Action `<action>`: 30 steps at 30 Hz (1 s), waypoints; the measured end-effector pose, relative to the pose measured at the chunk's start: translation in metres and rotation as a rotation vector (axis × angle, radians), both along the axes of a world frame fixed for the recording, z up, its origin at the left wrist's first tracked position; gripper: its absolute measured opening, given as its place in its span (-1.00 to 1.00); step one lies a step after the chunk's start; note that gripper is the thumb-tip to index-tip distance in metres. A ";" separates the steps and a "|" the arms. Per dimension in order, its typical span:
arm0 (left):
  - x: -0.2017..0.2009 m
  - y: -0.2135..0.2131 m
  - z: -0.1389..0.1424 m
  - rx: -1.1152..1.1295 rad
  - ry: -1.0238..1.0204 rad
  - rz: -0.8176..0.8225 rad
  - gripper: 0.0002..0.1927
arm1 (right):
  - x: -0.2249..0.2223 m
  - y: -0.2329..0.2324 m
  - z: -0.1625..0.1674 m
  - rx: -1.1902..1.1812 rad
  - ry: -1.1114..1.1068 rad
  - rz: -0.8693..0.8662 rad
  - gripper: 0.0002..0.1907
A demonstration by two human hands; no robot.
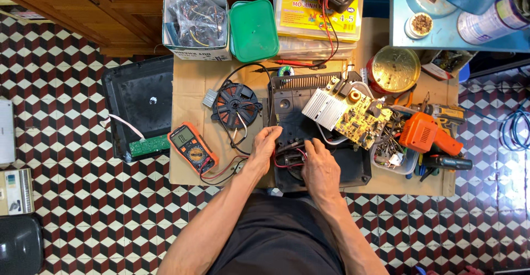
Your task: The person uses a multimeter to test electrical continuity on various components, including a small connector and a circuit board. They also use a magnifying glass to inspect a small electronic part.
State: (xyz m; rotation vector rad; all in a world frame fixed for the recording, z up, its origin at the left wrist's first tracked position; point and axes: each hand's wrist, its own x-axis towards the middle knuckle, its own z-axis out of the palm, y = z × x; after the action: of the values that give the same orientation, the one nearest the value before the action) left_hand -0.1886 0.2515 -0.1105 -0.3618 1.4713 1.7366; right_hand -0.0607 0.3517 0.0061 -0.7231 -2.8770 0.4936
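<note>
An opened black appliance base (353, 167) lies on a sheet of cardboard (193, 82) on the floor. My left hand (265, 145) rests on its left inner edge, fingers bent on the black plastic. My right hand (319, 167) presses down near red and black wires (290, 156) inside the base; what the fingertips pinch is hidden. A yellow circuit board (361, 115) with a silver heat sink (323, 108) lies tilted across the base. A round black coil (236, 105) sits to the left.
An orange multimeter (192, 147) lies at the cardboard's left edge beside a black glass top panel (141, 101) with a green board. A green-lidded box (253, 29), a box of parts, an orange tool (425, 134) and a tray of bits (393, 158) crowd the far and right sides.
</note>
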 end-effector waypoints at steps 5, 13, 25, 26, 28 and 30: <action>0.004 -0.017 0.012 0.125 -0.088 0.167 -0.65 | -0.054 0.000 -0.035 -0.279 0.234 0.066 -0.72; 0.007 -0.039 0.032 0.109 -0.090 0.193 -0.68 | -0.108 0.020 -0.114 -0.178 -0.007 0.019 -0.77; 0.015 -0.027 0.062 0.111 -0.126 0.121 -0.67 | -0.093 0.029 -0.119 -0.169 0.050 -0.005 -0.82; 0.015 -0.026 0.065 0.108 -0.120 0.114 -0.67 | -0.091 0.030 -0.120 -0.161 0.039 0.015 -0.85; 0.014 -0.023 0.072 0.104 -0.106 0.101 -0.68 | -0.086 0.033 -0.120 -0.148 0.080 0.038 -0.87; 0.014 -0.019 0.078 0.094 -0.084 0.070 -0.68 | -0.079 0.035 -0.120 -0.136 0.183 0.045 -0.85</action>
State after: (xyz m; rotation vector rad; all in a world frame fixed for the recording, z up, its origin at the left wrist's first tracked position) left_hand -0.1750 0.2321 -0.0327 -0.4357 1.3265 1.8172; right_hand -0.1396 0.3865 -0.1137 -0.5981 -2.7145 0.7272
